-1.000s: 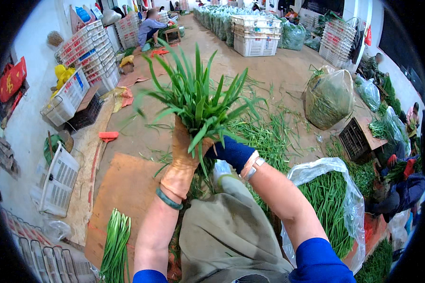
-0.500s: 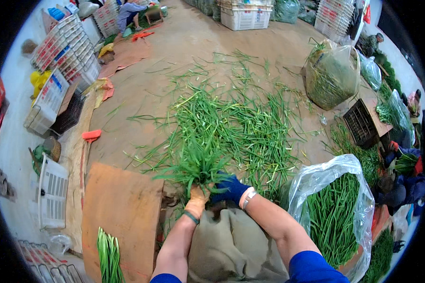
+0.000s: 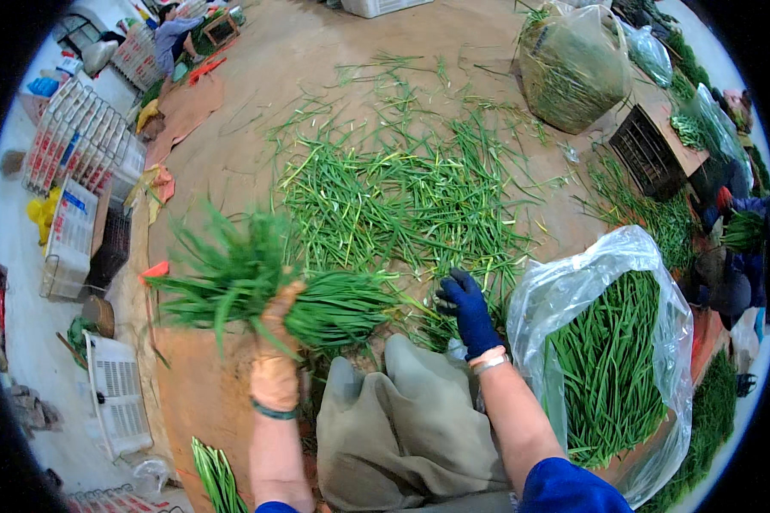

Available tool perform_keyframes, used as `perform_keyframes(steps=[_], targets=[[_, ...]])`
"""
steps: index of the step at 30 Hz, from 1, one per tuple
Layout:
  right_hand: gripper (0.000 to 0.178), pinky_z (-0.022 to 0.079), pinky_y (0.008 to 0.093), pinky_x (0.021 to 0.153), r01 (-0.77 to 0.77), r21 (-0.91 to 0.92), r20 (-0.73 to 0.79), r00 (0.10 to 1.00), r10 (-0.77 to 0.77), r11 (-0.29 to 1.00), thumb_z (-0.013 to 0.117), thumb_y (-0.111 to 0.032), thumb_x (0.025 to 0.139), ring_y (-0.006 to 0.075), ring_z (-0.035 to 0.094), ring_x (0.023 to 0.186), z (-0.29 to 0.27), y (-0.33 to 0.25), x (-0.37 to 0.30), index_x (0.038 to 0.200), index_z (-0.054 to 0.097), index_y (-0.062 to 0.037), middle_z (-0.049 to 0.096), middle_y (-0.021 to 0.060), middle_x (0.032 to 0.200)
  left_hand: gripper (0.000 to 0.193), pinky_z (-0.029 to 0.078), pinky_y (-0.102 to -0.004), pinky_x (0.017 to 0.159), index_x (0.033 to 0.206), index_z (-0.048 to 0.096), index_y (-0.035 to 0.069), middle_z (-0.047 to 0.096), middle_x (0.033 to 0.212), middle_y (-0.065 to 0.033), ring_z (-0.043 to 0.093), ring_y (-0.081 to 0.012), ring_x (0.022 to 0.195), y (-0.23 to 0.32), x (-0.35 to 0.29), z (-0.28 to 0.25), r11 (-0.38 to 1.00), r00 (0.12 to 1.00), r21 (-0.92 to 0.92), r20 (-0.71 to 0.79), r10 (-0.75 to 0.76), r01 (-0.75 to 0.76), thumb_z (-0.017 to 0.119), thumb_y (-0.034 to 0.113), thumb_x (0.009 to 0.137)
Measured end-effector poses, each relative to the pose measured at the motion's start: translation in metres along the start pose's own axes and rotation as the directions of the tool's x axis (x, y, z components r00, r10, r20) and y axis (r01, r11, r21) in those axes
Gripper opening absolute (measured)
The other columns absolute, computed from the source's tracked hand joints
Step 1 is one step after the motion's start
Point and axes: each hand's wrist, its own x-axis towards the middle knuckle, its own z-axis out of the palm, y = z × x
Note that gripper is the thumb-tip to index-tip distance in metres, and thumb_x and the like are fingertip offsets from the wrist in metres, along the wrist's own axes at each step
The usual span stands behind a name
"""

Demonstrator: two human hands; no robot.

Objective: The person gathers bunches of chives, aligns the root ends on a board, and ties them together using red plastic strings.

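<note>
Swung out to the person's left, the bunch of greens is now lying sideways in the air.
Left hand is gripping its stalks, fingers closed; right hand, blue-gloved, is hovering loosely curled over the floor pile, holding nothing, beside the clear bag.

Item, as I see it from the head camera: my left hand, in a tan glove, grips a bunch of green stalks lying sideways, leafy ends to the left. My right hand, blue-gloved, rests at the near edge of the loose green stalks strewn over the brown floor. Just right of it, a clear plastic bag holds more stalks. White crates stand at far left; a dark crate sits upper right.
</note>
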Motion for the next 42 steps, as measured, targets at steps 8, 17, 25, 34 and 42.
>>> perform_keyframes(steps=[8,17,25,34,42], targets=[[0.046,0.045,0.0283,0.080,0.221,0.171,0.399,0.876,-0.273,0.960,0.055,-0.024,0.083,0.0154,0.053,0.098,0.058,-0.003,-0.016,0.124,0.041,-0.0061,0.053,0.0068,0.112,0.019,0.042,-0.0378,0.084,0.085,0.061,-0.003,0.059,0.082,-0.0084,0.055,-0.0210,0.081,0.126,-0.022,0.001,0.897,0.906,-0.202,0.082,0.416,-0.394,0.058,0.012,0.074],[0.026,0.043,0.0240,0.073,0.153,0.121,0.442,0.877,-0.191,0.981,0.052,-0.014,0.082,0.0111,0.054,0.082,0.043,-0.014,-0.049,0.106,0.055,-0.0038,0.057,0.0045,0.094,0.014,0.043,-0.0304,0.078,0.081,0.061,0.002,0.059,0.082,-0.0069,0.054,-0.0186,0.081,0.105,0.006,-0.045,0.971,0.969,0.010,-0.055,0.240,-0.240,0.061,0.014,0.075],[0.014,0.043,0.0295,0.072,-0.017,-0.296,0.519,0.836,0.176,0.955,0.056,-0.011,0.077,0.0166,0.055,0.080,0.012,0.014,-0.043,0.088,0.058,-0.0020,0.060,0.0089,0.085,0.019,0.043,-0.0380,0.082,0.081,0.059,-0.004,0.057,0.083,-0.0111,0.054,-0.0250,0.082,0.140,-0.005,-0.025,0.931,0.933,0.104,-0.054,0.356,-0.349,0.058,0.015,0.076],[0.059,0.031,0.0387,0.099,0.863,-0.440,0.361,0.422,-0.831,0.248,0.064,-0.019,0.074,0.0345,0.039,0.118,0.096,-0.133,-0.041,0.125,0.040,-0.0025,0.041,0.0209,0.127,0.046,0.036,-0.0440,0.092,0.106,0.051,0.003,0.048,0.080,-0.0047,0.048,-0.0211,0.080,0.226,-0.069,0.052,0.850,0.800,0.185,0.479,0.361,-0.494,0.065,0.027,0.070],[0.122,0.020,0.0361,0.105,0.936,0.022,0.846,0.170,-0.506,0.350,0.080,-0.048,0.046,0.0295,0.024,0.128,0.155,-0.147,-0.093,0.135,0.014,0.0031,0.024,0.0234,0.137,0.042,0.042,-0.0397,0.087,0.102,0.054,-0.001,0.055,0.088,-0.0084,0.054,-0.0228,0.084,0.300,-0.107,0.106,0.839,0.757,0.168,0.546,0.358,-0.518,0.061,0.030,0.076]])
